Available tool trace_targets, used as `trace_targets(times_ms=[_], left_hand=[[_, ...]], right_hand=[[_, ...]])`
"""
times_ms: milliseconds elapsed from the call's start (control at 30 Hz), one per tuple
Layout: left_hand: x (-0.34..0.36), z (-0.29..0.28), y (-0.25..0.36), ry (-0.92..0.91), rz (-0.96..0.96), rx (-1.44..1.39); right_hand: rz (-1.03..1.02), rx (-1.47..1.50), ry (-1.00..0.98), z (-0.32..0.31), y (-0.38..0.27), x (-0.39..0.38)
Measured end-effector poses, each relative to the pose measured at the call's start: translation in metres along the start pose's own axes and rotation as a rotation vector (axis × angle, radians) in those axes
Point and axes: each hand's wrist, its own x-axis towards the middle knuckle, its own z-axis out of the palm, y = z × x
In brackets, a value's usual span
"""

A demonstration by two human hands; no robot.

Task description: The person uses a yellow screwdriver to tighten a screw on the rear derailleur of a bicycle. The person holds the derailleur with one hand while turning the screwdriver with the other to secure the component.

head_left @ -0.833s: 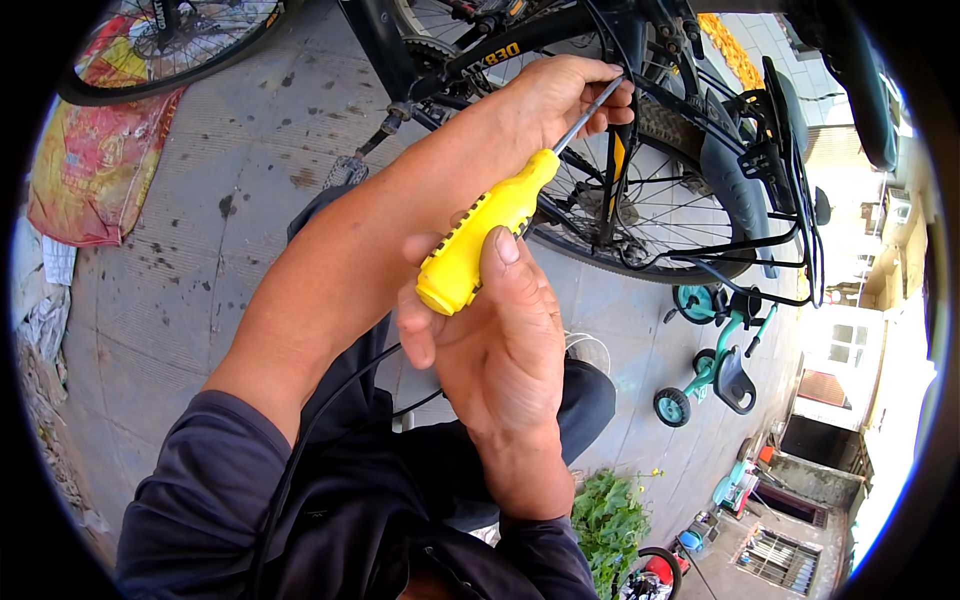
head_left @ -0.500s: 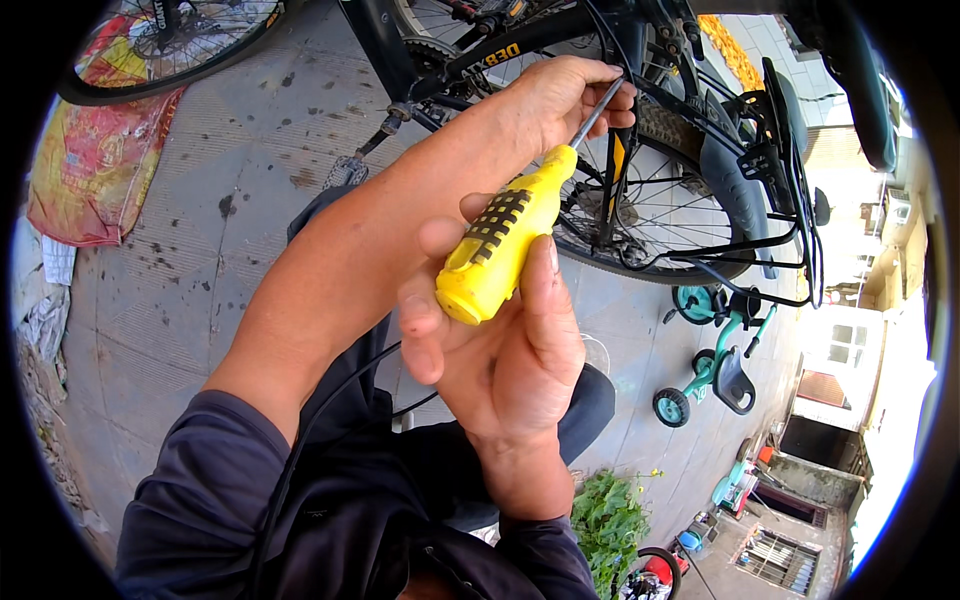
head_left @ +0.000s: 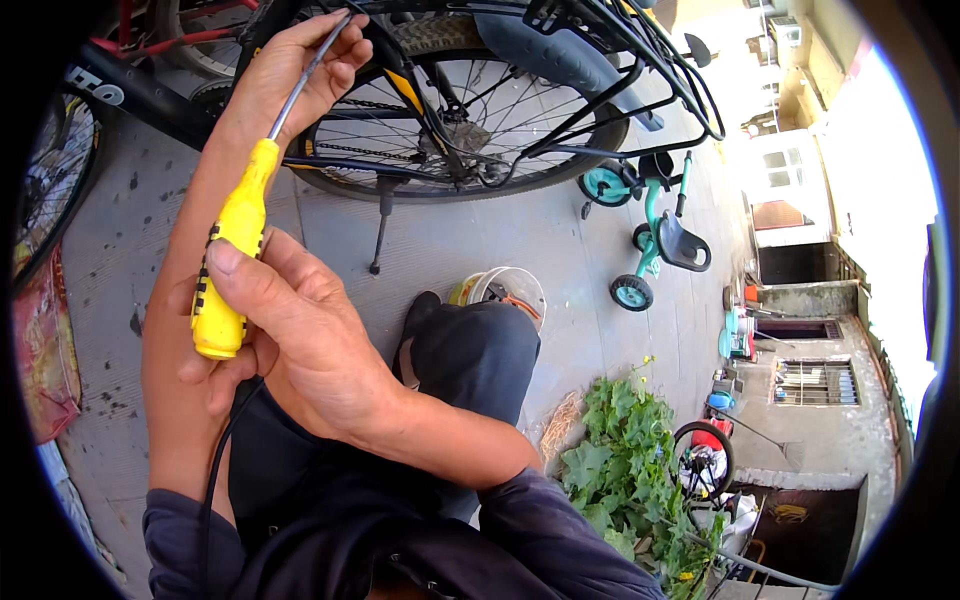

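A yellow-handled screwdriver [head_left: 238, 215] with black grip patches is in my right hand [head_left: 330, 360], the thumb laid along its handle and the fingers curled behind. Its metal shaft slants up to the bicycle frame [head_left: 265, 25] at the top edge. There my left hand [head_left: 295, 70] has its fingers bent beside the shaft's tip, thumb and forefinger close together near a black cable. What they pinch is too small to make out. Right of my left hand are the bicycle's rear wheel [head_left: 470, 140] and its black rear rack [head_left: 640, 65].
A kickstand [head_left: 383, 225] reaches down to the paved ground. Beside my knee stands a bucket [head_left: 515, 290] with things in it. Farther right are a teal tricycle [head_left: 660, 230] and a leafy green plant [head_left: 620, 465]. Another bicycle wheel [head_left: 60, 170] stands at the left.
The view has swung rightward, so the bicycle and both hands sit farther left. My right hand has turned over, its thumb now on the screwdriver handle, and the screwdriver stands steeper.
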Motion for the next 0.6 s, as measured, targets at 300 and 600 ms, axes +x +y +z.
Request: trace_targets(times_ms=[300,600], left_hand=[[0.005,-0.011,-0.001,-0.078,-0.065,-0.110],[0.003,-0.005,0.002,0.000,-0.074,-0.085]], right_hand=[[-0.007,0.147,-0.089,-0.004,0.004,-0.001],[-0.027,-0.058,-0.058,-0.008,0.003,0.002]])
